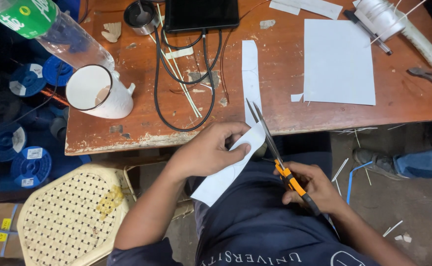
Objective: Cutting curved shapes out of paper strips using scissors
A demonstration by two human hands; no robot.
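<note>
Two hands work: left hand (pixel 207 150) grip holds white paper strip (pixel 231 165), right hand (pixel 312 184) grips orange-handled scissors (pixel 275 152).

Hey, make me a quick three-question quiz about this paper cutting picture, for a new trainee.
1. True or false: the right hand holds the scissors.
2. What does the left hand grip? A) the white paper strip B) the white mug C) the pliers
3. Fill in: the orange-handled scissors' blades point toward the ____ table.

Key: 1 true; 2 A; 3 wooden.
</note>
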